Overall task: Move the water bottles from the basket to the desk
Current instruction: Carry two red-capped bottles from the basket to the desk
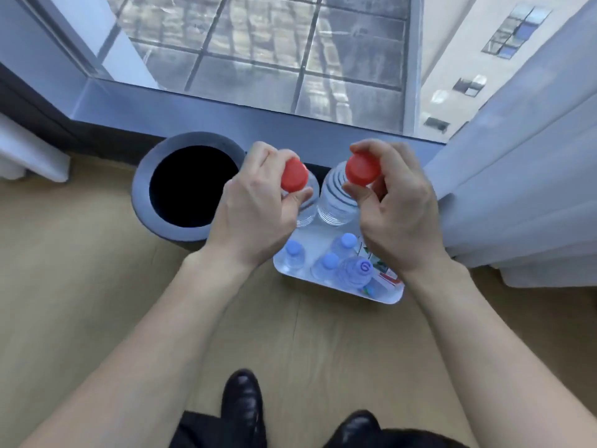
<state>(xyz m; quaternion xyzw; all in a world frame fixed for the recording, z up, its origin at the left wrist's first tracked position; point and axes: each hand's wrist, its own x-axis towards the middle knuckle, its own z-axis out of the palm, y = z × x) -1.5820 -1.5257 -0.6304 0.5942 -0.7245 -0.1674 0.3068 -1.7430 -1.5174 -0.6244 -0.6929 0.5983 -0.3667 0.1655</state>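
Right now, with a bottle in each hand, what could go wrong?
The left hand and right hand pinch the two red-capped bottles just at the caps; one could slip. A dropped bottle might topple the blue-capped bottles standing in the basket below. The two held bottles hang close together and could knock.

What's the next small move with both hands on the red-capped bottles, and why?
Likely lift both straight up, clear of the basket. The left hand pinches one red-capped bottle under its cap, the right hand the other red-capped bottle; blue-capped bottles stand close beside them. No desk is in view.
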